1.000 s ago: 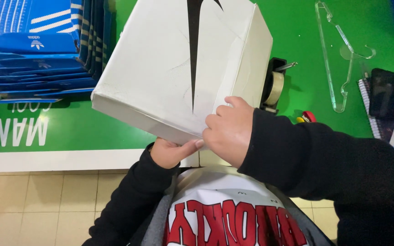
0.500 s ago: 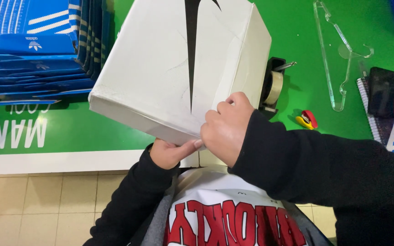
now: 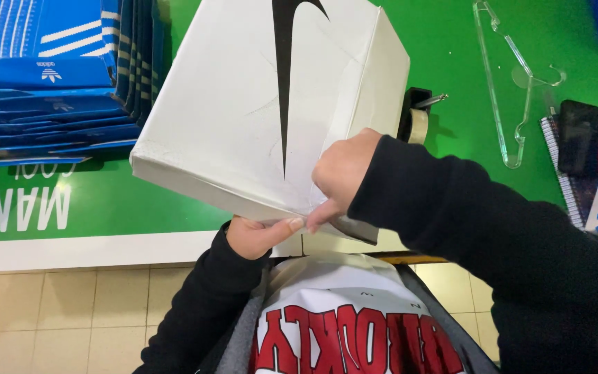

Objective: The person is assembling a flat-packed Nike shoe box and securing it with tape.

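Head view: the left hand [image 3: 261, 235] props the near bottom edge of the white paper-wrapped box with a black curved mark [image 3: 257, 118] from beneath, fingers closed on it. The right hand [image 3: 344, 176] pinches the wrapping at the near corner. The box tilts away over the green counter [image 3: 451, 41].

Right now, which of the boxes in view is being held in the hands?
The white box with the black curved mark, tilted and gripped at its near edge by both hands; the blue striped boxes sit stacked at the left, untouched.
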